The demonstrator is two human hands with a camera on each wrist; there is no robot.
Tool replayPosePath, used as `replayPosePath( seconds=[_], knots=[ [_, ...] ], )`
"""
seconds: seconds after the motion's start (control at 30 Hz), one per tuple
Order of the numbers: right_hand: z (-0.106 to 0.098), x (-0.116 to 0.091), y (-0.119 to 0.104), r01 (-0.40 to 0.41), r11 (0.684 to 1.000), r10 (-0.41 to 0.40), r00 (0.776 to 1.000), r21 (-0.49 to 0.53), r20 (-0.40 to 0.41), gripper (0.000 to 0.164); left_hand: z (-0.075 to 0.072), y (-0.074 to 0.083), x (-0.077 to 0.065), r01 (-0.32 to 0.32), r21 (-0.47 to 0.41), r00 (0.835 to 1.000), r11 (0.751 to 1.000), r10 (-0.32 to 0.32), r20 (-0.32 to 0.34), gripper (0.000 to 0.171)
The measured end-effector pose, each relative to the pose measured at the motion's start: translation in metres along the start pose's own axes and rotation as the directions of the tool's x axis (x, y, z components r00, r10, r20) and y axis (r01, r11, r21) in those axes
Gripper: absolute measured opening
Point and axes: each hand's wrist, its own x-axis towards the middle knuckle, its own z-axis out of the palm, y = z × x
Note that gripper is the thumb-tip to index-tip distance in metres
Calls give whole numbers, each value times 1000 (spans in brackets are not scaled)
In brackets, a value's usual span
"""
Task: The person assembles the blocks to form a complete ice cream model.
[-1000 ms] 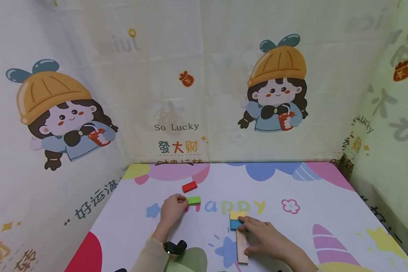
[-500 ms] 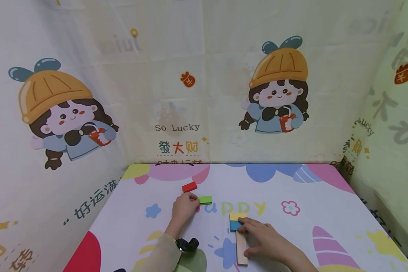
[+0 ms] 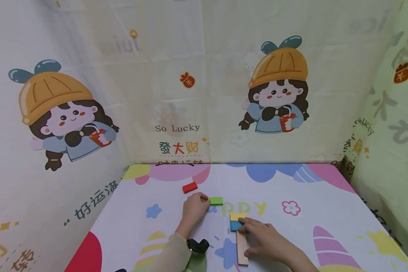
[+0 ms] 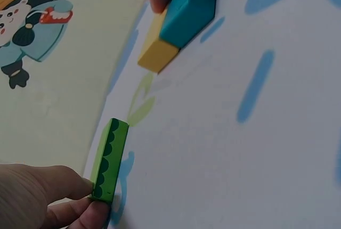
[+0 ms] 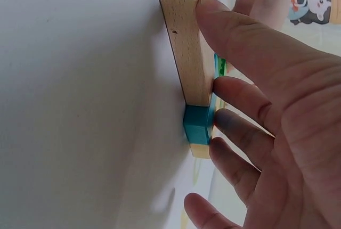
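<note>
Between thumb and fingers my left hand (image 3: 195,207) pinches one end of a green block (image 3: 216,201); in the left wrist view the block shows a dark green scalloped edge (image 4: 110,157). My right hand (image 3: 265,237) rests beside a row of blocks, fingers spread and touching its side. The row has a yellow block (image 3: 236,216) at the far end, a blue block (image 3: 235,226) against it, then a long plain wooden block (image 3: 241,249). In the right wrist view the thumb (image 5: 210,8) touches the wooden block and the fingertips lie along the blue and yellow blocks.
A red block (image 3: 190,187) lies on the table beyond my left hand. The white table (image 3: 285,181) has printed shapes and letters. Printed cloth (image 3: 221,94) hangs at its back and sides. A black strap (image 3: 198,246) is on my left wrist.
My left hand has slid the green block to the right, nearer the row of blocks. My right hand and the row have stayed in place. The red block has not moved.
</note>
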Motion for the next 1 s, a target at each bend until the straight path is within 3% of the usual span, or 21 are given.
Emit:
replayPosePath(
  seconds=[0.33,0.67,1.0],
  knots=[
    [0,2,0,-25,999,24,999,28,22,52,18,15,0,2,-19,999,1000,-1,49,17],
    [-1,0,-1,-11,1000,11,1000,19,4,51,32,29,-1,-28,34,999,999,27,31,12],
    [1,-2,1,4,1000,-4,1000,6,-13,53,43,45,-3,-27,9,995,1000,26,91,13]
  ],
)
